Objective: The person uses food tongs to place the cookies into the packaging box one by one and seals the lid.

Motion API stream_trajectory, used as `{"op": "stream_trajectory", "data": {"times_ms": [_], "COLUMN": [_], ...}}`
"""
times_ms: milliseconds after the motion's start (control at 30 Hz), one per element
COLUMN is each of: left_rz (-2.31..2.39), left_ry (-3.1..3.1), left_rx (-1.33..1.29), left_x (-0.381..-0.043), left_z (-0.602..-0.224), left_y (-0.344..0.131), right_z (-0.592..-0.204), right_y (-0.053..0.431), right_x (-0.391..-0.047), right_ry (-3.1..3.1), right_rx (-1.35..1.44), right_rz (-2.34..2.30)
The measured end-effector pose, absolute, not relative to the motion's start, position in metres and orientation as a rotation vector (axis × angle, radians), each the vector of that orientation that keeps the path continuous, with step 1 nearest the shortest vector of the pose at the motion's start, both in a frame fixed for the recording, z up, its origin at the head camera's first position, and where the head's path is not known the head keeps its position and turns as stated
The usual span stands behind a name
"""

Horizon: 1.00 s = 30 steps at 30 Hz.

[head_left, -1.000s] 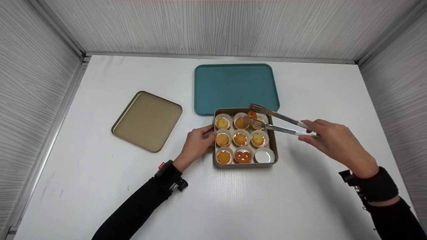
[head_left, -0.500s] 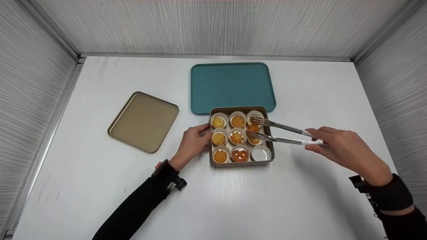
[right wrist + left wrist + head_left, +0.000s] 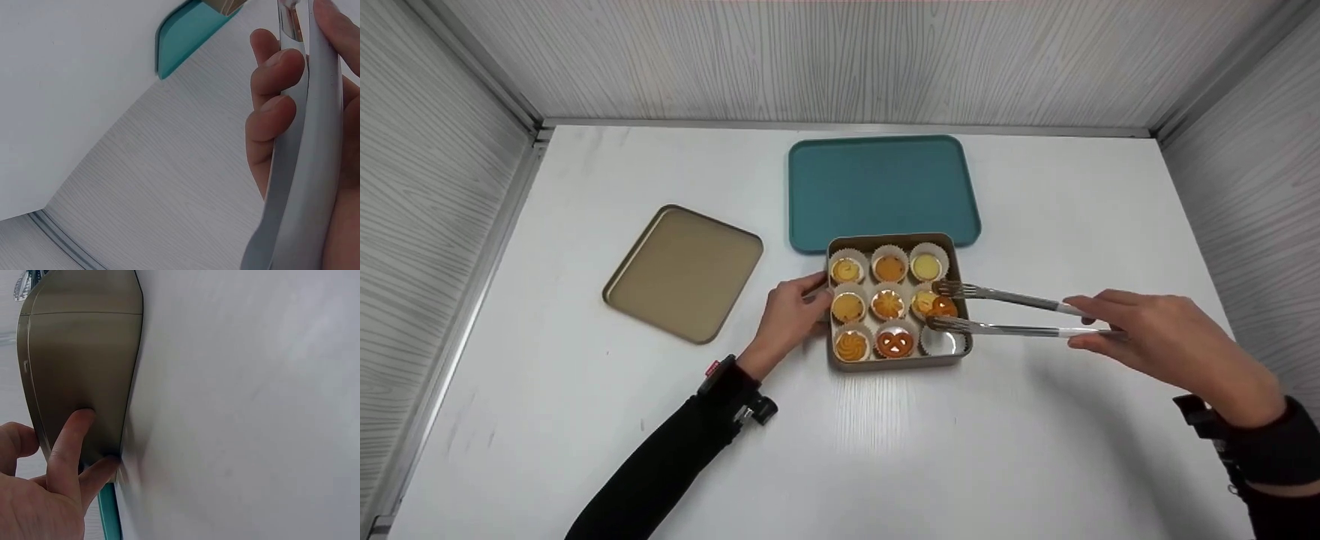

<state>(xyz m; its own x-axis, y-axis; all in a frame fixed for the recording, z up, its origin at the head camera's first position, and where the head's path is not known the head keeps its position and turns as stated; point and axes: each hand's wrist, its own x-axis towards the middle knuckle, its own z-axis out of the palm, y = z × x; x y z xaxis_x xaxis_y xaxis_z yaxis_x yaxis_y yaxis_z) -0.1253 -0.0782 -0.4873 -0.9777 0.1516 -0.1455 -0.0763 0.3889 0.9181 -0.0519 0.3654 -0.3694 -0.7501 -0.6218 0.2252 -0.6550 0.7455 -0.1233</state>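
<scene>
My left hand [image 3: 789,315] holds the left side of a bronze-coloured cookie tin [image 3: 900,364]; in the left wrist view its fingers [image 3: 70,444] press the outer wall, with the thumb at the rim. White fluted paper cups with cookies stand in rows inside the tin. My right hand [image 3: 1177,341] grips silver tongs with pale handles [image 3: 1012,330]. Between the tong tips an orange-brown cookie [image 3: 944,307] overlaps the middle cup of the right column. The front right paper cup [image 3: 945,342] shows a bare bottom, partly behind the lower tong arm.
A teal tray [image 3: 881,191] lies behind the tin, overlapped by its back edge. The bronze square lid [image 3: 682,274] lies at the left on the white table [image 3: 885,465]. Grey wood-grain panels [image 3: 840,60] enclose the back and sides.
My right hand and the tongs have moved toward me and to the right, carrying the orange-brown cookie from the back right cup toward the front. My left hand stays at the tin.
</scene>
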Motion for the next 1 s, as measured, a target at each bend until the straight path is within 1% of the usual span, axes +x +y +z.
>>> {"op": "stream_trajectory", "data": {"times_ms": [567, 1000], "left_rz": [1.658, 1.649], "left_ry": [2.411, 2.419], "left_rx": [0.037, 0.046], "left_x": [-0.125, -0.124], "left_z": [-0.49, -0.491], "left_y": [-0.078, -0.076], "right_z": [-0.349, -0.334], "right_y": [0.344, 0.316], "right_x": [-0.059, -0.057], "right_ry": [-2.812, -2.873], "right_rx": [1.143, 1.108], "right_rz": [0.104, -0.097]}}
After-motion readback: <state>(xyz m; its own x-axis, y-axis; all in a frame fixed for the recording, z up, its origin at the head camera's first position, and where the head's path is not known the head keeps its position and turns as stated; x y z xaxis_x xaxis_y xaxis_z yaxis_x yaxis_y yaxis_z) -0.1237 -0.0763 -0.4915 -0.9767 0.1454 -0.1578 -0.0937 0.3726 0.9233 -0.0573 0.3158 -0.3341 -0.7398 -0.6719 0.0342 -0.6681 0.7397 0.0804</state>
